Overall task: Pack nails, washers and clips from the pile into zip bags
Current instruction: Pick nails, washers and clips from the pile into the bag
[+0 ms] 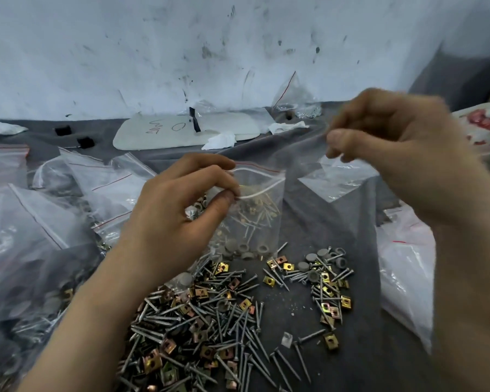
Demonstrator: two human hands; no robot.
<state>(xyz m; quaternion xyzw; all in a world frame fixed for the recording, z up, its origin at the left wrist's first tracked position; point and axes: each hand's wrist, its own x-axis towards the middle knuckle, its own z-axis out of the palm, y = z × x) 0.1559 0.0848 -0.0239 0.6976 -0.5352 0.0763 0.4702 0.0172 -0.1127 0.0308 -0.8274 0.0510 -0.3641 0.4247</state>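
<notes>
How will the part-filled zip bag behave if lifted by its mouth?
The zip bag is probably bottom-heavy: nails and washers fill its lower part. Its thin film looks floppy, likely sagging below the left hand pinching its mouth. Nail points might pierce it.

Two hands, left [178, 213] and right [393, 154]; one part-filled zip bag [262, 219], one held empty bag [340, 179].

Left hand [181, 205] low, right hand [385, 142] higher; pinch grips.

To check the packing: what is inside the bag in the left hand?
Nails, grey washers at the bottom, gold clips higher; the left hand covers one side.
</notes>
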